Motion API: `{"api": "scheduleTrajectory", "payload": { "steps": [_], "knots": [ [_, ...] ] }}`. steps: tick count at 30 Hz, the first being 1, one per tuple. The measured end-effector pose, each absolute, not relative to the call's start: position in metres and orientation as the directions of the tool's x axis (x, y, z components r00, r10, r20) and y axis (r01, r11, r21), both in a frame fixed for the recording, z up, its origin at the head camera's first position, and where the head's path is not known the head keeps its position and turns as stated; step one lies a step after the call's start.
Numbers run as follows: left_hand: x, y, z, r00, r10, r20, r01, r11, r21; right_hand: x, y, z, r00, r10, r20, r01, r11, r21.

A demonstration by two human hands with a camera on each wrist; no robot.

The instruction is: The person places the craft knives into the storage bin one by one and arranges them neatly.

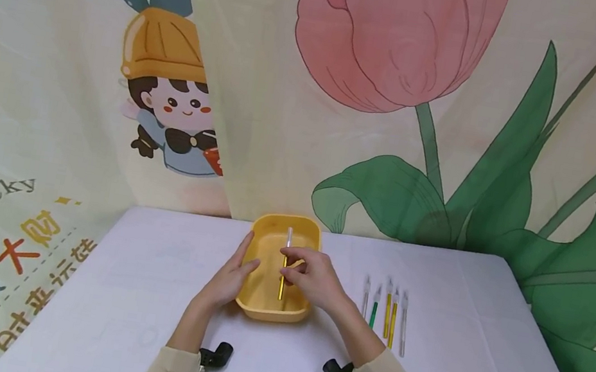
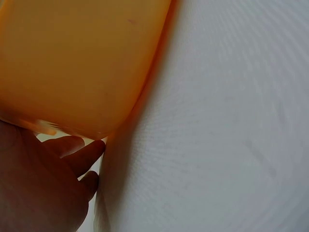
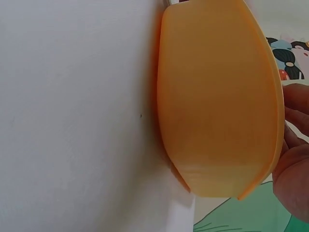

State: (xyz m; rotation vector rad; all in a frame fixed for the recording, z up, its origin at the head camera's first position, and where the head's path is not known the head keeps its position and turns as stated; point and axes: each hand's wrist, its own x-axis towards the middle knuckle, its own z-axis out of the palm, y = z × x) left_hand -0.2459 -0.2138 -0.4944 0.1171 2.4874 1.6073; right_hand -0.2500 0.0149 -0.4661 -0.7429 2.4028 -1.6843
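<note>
A yellow plastic tray (image 1: pixel 267 243) stands near the table's back edge. My left hand (image 1: pixel 228 276) holds its left side, with the thumb at the rim and the fingers along the outer wall; the left wrist view shows fingertips (image 2: pixel 91 154) by the tray's underside. Over the tray, my right hand (image 1: pixel 313 274) pinches a slim craft knife (image 1: pixel 281 289) with a gold barrel and a clear cap, held nearly upright in the head view. The right wrist view shows the tray's outer wall (image 3: pixel 222 96) and part of the right hand (image 3: pixel 294 159) beyond its rim; the knife is hidden there.
To the right of the tray lie several more capped craft knives: a green one (image 1: pixel 374 315), gold ones (image 1: pixel 386 320) and silver ones (image 1: pixel 403 333). A white cloth (image 1: pixel 156 267) covers the table. Behind it hangs a printed curtain (image 1: pixel 258 141) with tulips.
</note>
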Motion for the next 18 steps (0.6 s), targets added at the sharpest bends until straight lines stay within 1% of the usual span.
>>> {"api": "scheduleTrajectory", "payload": {
  "steps": [3, 8, 18],
  "knots": [
    [-0.250, -0.216, -0.507, -0.983, 0.161, -0.087, -0.012, 0.417, 0.909, -0.250, 0.011, -0.465, -0.872, -0.460, 0.166, -0.319, 0.278, -0.906],
    [-0.251, -0.219, -0.515, -0.988, 0.151, -0.042, 0.024, 0.409, 0.912, -0.253, 0.005, -0.464, -0.867, -0.477, 0.143, -0.316, 0.305, -0.898],
    [-0.250, -0.215, -0.513, -0.989, 0.134, -0.055, 0.004, 0.403, 0.915, -0.261, -0.003, -0.470, -0.863, -0.490, 0.126, -0.328, 0.353, -0.876]
  ]
}}
